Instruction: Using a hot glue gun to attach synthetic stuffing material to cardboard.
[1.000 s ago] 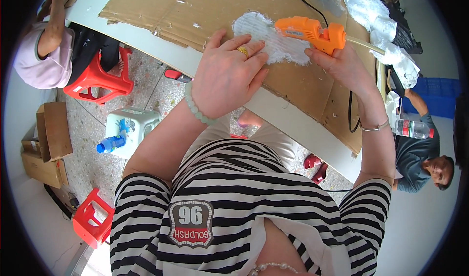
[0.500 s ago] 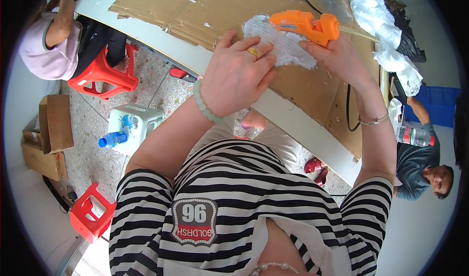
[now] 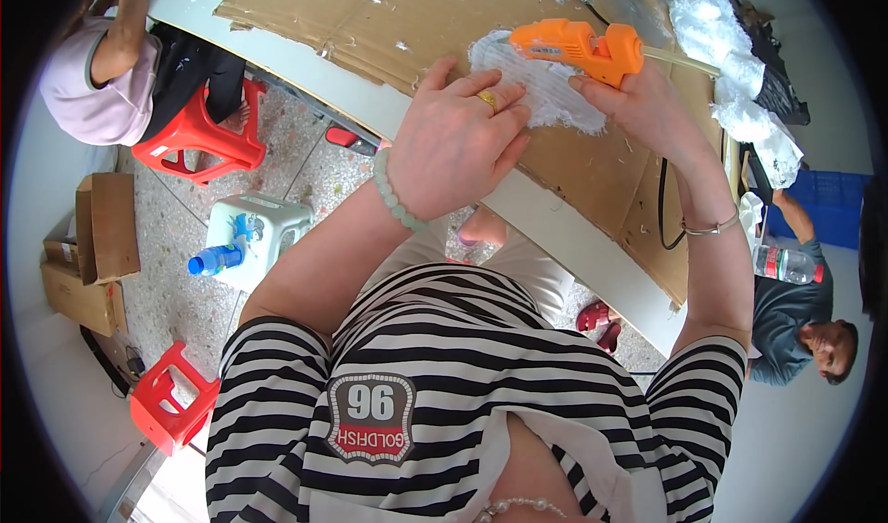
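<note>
- Two bare hands work at the white table, on a brown cardboard sheet; clock hours below lie flat on the view, twelve being its top
- Orange glue gun: smooth, rounded, hard-shelled, with a small label on its side, sitting at one o'clock of the view's middle, over the far edge of the white piece
- It points left, a touch above nine o'clock; its long axis runs nearly nine to three, and a pale, translucent glue stick juts from the rear a little past three
- I cannot tell whether its front end touches what lies beneath
- White piece: flat, oblong, ribbed like quilted cloth, frayed all round, lying on the cardboard at one o'clock, its long axis from ten to four
- Right hand, at two o'clock, is clamped on the glue gun's rear; the thumb shows on the near side, the other fingers are mostly hidden
- Left hand, at twelve o'clock, lies palm down, fingers slightly apart, some tips on the white piece's left edge; a gold ring circles one finger
- Black cable loops down beside the right forearm, toward two o'clock
- White fluffy material is heaped at the table's far right, also between one and two o'clock
</note>
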Demonstrator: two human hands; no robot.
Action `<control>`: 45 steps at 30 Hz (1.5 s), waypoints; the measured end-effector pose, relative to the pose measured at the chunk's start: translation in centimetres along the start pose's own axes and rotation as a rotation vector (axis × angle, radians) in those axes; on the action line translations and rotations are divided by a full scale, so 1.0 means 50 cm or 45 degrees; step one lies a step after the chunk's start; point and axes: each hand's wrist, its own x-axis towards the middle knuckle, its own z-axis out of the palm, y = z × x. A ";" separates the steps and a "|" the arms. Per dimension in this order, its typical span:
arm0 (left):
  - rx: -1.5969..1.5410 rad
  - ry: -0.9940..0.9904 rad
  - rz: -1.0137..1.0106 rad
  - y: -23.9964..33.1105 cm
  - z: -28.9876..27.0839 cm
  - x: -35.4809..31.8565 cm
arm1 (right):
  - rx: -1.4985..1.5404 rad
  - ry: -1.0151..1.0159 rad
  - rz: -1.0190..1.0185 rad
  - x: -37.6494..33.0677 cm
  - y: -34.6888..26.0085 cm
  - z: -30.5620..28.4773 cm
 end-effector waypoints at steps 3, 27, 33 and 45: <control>0.006 0.043 0.017 -0.001 0.003 0.002 | -0.039 -0.075 0.065 0.003 0.000 -0.004; 0.001 0.052 0.013 0.001 0.002 0.001 | 0.788 0.141 0.355 -0.094 0.017 -0.026; 0.013 -0.052 -0.006 0.009 -0.004 0.006 | 1.435 0.289 0.284 -0.122 0.017 0.049; -0.171 -0.146 -0.099 -0.020 -0.036 0.053 | 1.819 0.494 0.076 -0.105 0.043 0.116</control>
